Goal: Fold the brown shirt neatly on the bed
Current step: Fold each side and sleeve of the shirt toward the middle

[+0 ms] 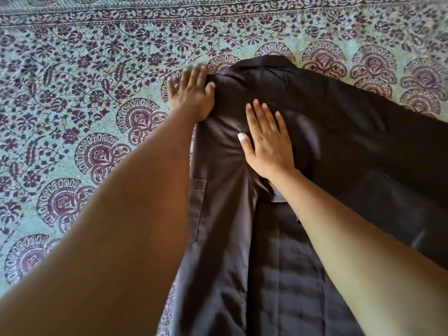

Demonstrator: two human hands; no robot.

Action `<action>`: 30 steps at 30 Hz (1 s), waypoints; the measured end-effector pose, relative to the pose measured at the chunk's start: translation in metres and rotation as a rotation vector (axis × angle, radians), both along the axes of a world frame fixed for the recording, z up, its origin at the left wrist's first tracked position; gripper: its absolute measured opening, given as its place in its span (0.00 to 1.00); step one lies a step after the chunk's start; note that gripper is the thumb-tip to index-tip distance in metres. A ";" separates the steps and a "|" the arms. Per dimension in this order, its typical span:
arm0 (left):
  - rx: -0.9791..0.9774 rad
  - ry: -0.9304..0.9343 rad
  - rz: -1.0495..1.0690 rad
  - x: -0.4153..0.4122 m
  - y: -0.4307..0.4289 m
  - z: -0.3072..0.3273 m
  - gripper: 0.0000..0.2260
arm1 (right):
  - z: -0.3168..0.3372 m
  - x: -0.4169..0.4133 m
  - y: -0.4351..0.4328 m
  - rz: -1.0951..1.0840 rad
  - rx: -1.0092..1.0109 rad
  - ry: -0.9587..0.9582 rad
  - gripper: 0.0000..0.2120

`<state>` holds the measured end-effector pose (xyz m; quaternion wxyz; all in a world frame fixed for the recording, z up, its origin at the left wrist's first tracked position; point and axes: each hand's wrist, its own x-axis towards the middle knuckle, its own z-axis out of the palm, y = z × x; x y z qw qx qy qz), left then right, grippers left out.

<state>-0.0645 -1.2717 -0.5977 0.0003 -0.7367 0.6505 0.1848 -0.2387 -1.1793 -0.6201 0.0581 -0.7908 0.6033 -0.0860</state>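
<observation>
The brown shirt (339,132) lies on the bed, collar at the far end, its left side folded inward in a long strip toward me. One sleeve stretches off to the right. My left hand (191,93) lies flat with fingers spread at the shirt's left shoulder edge, thumb on the cloth, fingers partly on the bedspread. My right hand (266,139) presses flat on the upper middle of the shirt, fingers apart, holding nothing. Both forearms cover part of the shirt's lower half.
The bed is covered by a pale green bedspread (84,93) printed with purple flowers and fan shapes, with a patterned border band along the far edge. Bedspread extends widely to the left and beyond the collar.
</observation>
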 end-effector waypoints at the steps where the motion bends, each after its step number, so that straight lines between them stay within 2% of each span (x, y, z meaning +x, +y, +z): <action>1: -0.003 0.014 0.047 0.002 -0.001 0.004 0.24 | 0.000 0.000 0.000 0.001 -0.005 -0.004 0.31; 4: -0.138 0.074 0.029 -0.004 0.028 0.013 0.24 | -0.002 -0.001 0.000 -0.001 -0.002 0.000 0.29; 6: -0.195 0.127 -0.133 -0.013 0.071 0.011 0.25 | -0.001 -0.001 0.000 0.011 -0.003 0.005 0.29; 8: -0.169 0.142 -0.301 -0.019 0.121 0.007 0.27 | 0.000 -0.001 -0.001 0.019 0.020 -0.007 0.29; 12: -0.148 -0.037 -0.705 -0.004 0.211 -0.004 0.26 | 0.001 0.000 -0.002 0.016 0.056 0.058 0.27; 15: -0.136 -0.049 -0.914 0.017 0.261 -0.001 0.25 | 0.007 0.002 -0.003 0.006 0.127 0.090 0.27; 18: -0.152 -0.057 -0.942 0.022 0.270 0.009 0.25 | 0.022 0.003 0.006 0.015 0.129 0.107 0.28; 20: -0.144 -0.066 -0.921 0.015 0.264 0.013 0.25 | 0.031 0.008 0.031 0.152 0.068 0.035 0.28; 22: -0.113 -0.080 -0.958 0.010 0.265 0.010 0.25 | 0.032 0.010 0.057 0.318 0.104 -0.049 0.29; 24: -0.090 -0.085 -0.998 0.010 0.283 0.003 0.26 | 0.024 0.007 0.074 0.388 0.196 0.033 0.31; 26: -0.068 -0.069 -1.042 0.011 0.317 -0.002 0.28 | 0.018 0.003 0.077 0.367 0.222 0.160 0.29; 30: -0.037 0.023 -1.188 0.022 0.411 -0.001 0.31 | 0.024 0.012 0.075 0.314 0.287 0.263 0.28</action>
